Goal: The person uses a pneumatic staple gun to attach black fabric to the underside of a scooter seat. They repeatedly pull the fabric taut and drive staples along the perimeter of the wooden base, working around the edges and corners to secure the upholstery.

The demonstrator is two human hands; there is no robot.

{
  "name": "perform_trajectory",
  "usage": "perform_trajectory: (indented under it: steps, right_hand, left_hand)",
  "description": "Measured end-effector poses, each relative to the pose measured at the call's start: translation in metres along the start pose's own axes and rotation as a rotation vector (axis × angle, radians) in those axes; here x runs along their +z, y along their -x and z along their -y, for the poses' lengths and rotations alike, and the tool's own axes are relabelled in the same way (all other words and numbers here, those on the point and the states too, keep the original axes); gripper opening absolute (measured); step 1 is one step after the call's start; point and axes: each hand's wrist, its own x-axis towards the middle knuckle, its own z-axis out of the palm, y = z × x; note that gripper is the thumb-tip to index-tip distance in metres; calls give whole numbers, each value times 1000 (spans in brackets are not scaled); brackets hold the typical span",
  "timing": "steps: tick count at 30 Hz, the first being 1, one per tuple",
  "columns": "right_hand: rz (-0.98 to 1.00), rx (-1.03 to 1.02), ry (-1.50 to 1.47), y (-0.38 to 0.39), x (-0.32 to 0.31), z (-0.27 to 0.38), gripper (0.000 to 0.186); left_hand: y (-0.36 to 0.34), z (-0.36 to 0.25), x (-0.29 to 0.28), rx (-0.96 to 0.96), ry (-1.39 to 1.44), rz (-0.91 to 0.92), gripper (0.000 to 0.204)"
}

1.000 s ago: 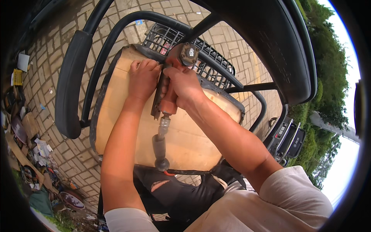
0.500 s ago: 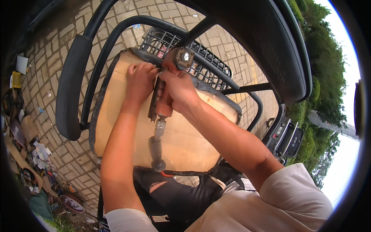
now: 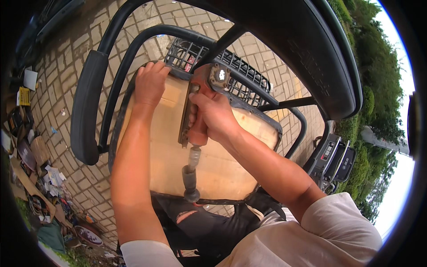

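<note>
My right hand (image 3: 218,113) is wrapped round a worn reddish pneumatic staple gun (image 3: 199,133), whose head lies over the far edge of a plywood seat board (image 3: 169,142). A hose coupling (image 3: 190,178) trails from the gun toward my lap. My left hand (image 3: 150,84) is at the board's far left corner, fingers curled over the edge onto the black seat cover (image 3: 179,72), a strip of which is folded round the board's rim. What the left fingertips grip is partly hidden.
Black tubular frame bars with a padded armrest (image 3: 86,109) surround the board. A black padded backrest (image 3: 307,58) looms at the upper right. Beyond is a black wire basket (image 3: 244,73). Scraps and rubbish (image 3: 49,187) lie on the brick paving at left.
My left hand has moved left along the far edge, away from the staple gun. My right hand and the gun have shifted slightly right and nearer to me.
</note>
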Motion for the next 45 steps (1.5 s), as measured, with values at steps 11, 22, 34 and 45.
perform_trajectory:
  steps: [11, 22, 34, 45]
  right_hand:
    - [6, 2, 110, -31, 56, 11, 9]
    - [-66, -30, 99, -39, 64, 2, 7]
    - [-67, -13, 161, -51, 72, -3, 9]
    - [33, 38, 181, 48, -7, -16, 11]
  left_hand:
    - [11, 5, -3, -44, 154, -6, 22]
    - [37, 1, -9, -49, 118, -56, 27]
    - [45, -1, -8, -99, 135, -20, 27]
    - [59, -32, -13, -214, -117, 96, 44]
